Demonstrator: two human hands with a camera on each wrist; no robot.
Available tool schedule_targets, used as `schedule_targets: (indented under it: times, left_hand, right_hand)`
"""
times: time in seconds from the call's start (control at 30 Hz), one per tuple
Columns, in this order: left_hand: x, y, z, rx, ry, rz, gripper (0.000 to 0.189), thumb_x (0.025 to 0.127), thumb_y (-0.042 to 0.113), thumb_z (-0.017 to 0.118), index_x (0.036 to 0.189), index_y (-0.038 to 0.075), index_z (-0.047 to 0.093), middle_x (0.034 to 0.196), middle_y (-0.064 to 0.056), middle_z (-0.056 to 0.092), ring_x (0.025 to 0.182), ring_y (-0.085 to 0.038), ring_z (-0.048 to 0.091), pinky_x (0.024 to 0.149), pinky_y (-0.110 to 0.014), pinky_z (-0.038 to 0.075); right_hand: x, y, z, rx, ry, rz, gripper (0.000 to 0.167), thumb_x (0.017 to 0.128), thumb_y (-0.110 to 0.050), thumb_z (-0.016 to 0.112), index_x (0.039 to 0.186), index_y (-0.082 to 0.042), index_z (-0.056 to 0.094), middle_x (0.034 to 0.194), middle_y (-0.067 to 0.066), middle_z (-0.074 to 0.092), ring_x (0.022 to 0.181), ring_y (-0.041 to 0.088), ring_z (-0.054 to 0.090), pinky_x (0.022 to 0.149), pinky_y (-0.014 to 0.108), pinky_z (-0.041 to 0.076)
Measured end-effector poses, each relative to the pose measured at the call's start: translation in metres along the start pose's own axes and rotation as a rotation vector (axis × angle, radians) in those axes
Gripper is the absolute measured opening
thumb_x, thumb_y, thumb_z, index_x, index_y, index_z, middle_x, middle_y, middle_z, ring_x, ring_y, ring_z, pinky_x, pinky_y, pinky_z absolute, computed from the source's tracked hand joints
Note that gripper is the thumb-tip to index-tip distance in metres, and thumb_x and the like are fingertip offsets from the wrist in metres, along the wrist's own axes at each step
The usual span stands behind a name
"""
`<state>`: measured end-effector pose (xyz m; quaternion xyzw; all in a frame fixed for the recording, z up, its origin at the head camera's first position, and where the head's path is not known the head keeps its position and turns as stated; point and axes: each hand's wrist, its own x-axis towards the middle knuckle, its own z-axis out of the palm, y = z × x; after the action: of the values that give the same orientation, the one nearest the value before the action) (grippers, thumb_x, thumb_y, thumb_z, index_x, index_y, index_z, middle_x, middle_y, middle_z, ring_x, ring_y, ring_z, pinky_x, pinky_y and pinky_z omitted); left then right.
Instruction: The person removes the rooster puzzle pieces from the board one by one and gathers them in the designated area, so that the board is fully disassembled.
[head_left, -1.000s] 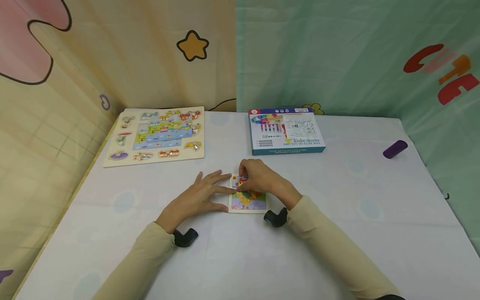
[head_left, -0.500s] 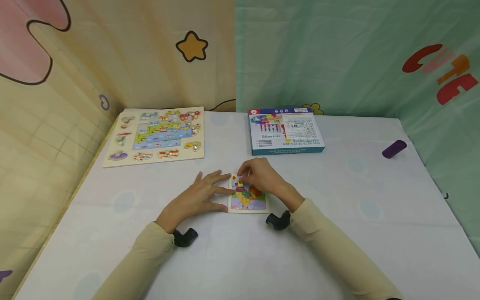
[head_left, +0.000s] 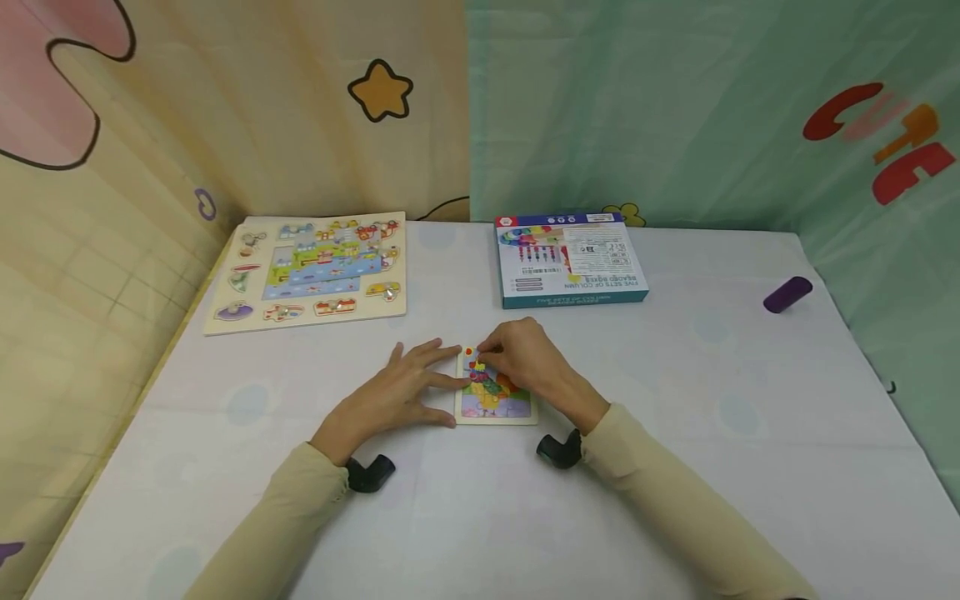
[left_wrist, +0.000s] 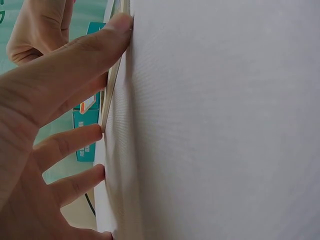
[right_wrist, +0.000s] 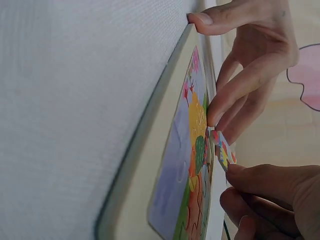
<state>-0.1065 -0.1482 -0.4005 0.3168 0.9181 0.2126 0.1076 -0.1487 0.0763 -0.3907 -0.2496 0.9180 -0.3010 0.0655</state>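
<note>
A small jigsaw puzzle (head_left: 498, 408) in a pale wooden frame lies in front of the person, with a colourful chicken-like picture. My left hand (head_left: 397, 387) is spread flat at its left side, thumb and fingertips against the frame's edge and the index fingertip over the picture. Above the puzzle's upper part, my right hand (head_left: 527, 354) pinches a small puzzle piece (right_wrist: 223, 151) between thumb and fingers. In the right wrist view that piece is tilted up from the board, its lower end close to the left index fingertip. My right hand hides the puzzle's upper right corner.
A larger wooden peg puzzle board (head_left: 315, 325) lies at the back left. At the back centre stands a flat box (head_left: 573, 262) with a teal side. A purple cylinder (head_left: 787, 295) lies far right on the white-covered table (head_left: 465, 525). Curtains (head_left: 637, 108) hang behind.
My right hand has shifted slightly away from the person and to the right, uncovering more of the puzzle's middle while pinching the puzzle piece. My left hand has stayed in place.
</note>
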Motion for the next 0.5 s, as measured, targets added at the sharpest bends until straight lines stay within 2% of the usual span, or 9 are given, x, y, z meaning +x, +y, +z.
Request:
schedule_targets:
  times: [0.2, 0.5]
  left_hand:
    - [0.0, 0.001, 0.0, -0.019, 0.013, 0.008, 0.057, 0.073, 0.044, 0.084, 0.124, 0.025, 0.07, 0.152, -0.006, 0.043, 0.146, -0.033, 0.024, 0.106, -0.076, 0.011]
    - [0.0, 0.0, 0.0, -0.017, 0.011, 0.001, 0.058, 0.072, 0.043, 0.085, 0.124, 0.023, 0.07, 0.152, -0.008, 0.042, 0.146, -0.035, 0.024, 0.106, -0.076, 0.011]
  right_hand:
    - [-0.006, 0.004, -0.008, -0.014, 0.006, 0.0, 0.017, 0.089, -0.015, 0.074, 0.102, -0.004, 0.078, 0.095, 0.005, 0.075, 0.084, 0.014, 0.069, 0.073, 0.022, 0.056]
    - [-0.033, 0.035, -0.029, 0.027, 0.094, 0.06, 0.013, 0.085, -0.009, 0.077, 0.097, -0.003, 0.079, 0.09, 0.005, 0.075, 0.079, 0.015, 0.067, 0.072, 0.03, 0.056]
